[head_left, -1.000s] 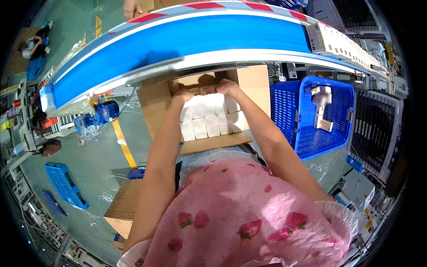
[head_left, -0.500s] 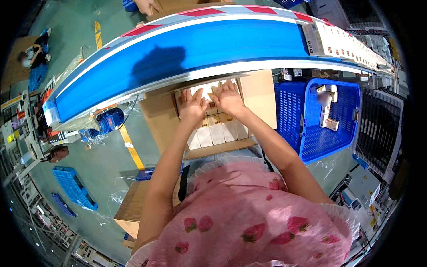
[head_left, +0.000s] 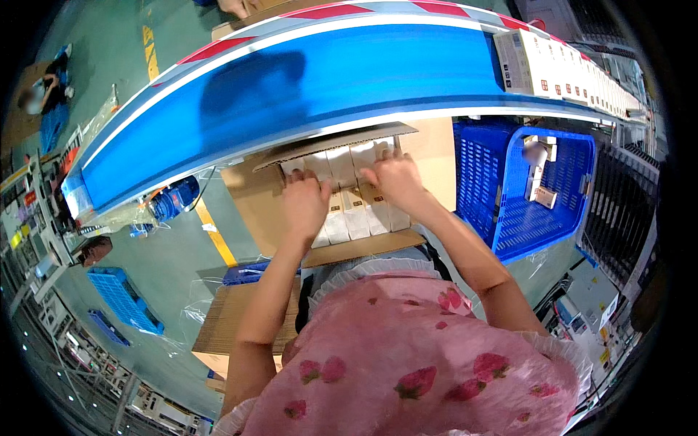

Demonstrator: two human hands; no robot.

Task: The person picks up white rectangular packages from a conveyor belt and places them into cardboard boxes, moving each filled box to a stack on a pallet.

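Note:
An open cardboard carton (head_left: 254, 190) stands in front of me, packed with two rows of small white boxes (head_left: 354, 219). My left hand (head_left: 305, 203) lies over the left side of the boxes, thumb apart from its fingers, holding nothing that I can see. Over the right side is my right hand (head_left: 396, 180), its thumb stretched left across the box tops and its fingertips near the far right corner. It also appears to hold nothing. The far flap (head_left: 334, 145) leans inward above the back row, and the near flap (head_left: 363, 247) is folded out towards me.
Beyond the carton runs a blue conveyor belt (head_left: 378, 69); a line of white boxes (head_left: 534, 65) stands on its right part. A blue plastic basket (head_left: 502, 218) with a few small boxes is at the right. Flattened brown cardboard (head_left: 233, 320) lies lower left. Another person's hand (head_left: 236, 7) shows across the belt.
My hands have moved apart, the left one back towards me and the right one to the right. More of the back row shows between them.

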